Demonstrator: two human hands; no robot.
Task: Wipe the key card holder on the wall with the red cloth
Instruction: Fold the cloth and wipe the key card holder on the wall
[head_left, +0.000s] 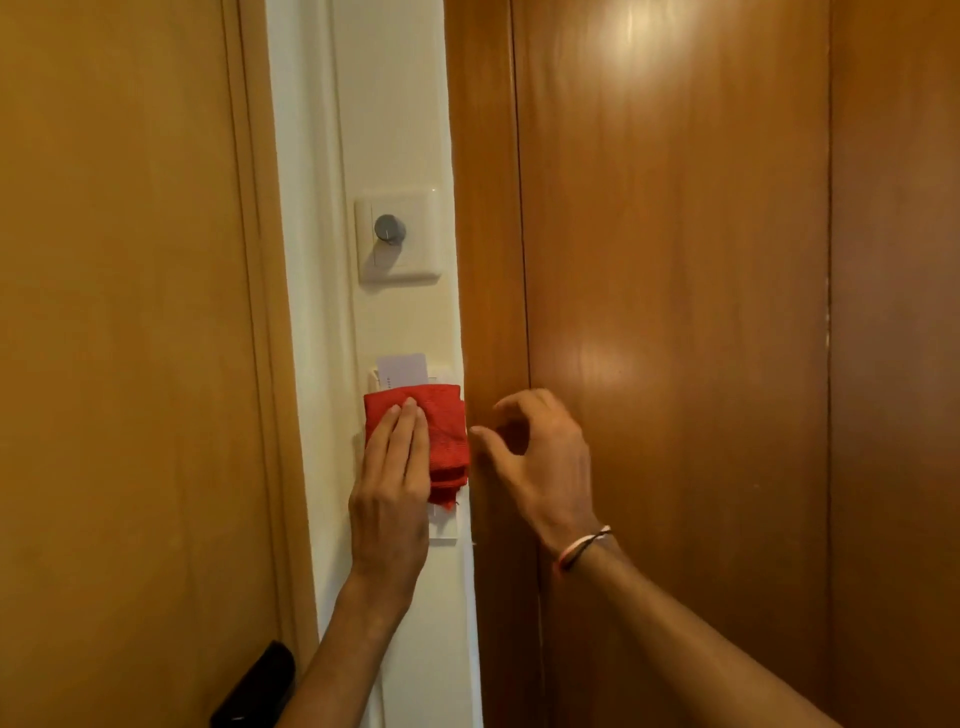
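A folded red cloth (444, 434) lies flat against the white key card holder (444, 530) on the narrow cream wall strip. The cloth covers most of the holder; only its top edge and lower part show. A white key card (402, 370) sticks up out of the holder's top. My left hand (392, 499) presses the cloth to the holder with straight fingers. My right hand (540, 457) hovers just right of the cloth, against the wooden panel, fingers curled and apart, holding nothing.
A white switch plate with a grey round knob (390, 228) sits on the wall above the holder. A wooden door (119, 364) with a black handle (254, 686) stands to the left. Dark wooden panels (675, 260) fill the right.
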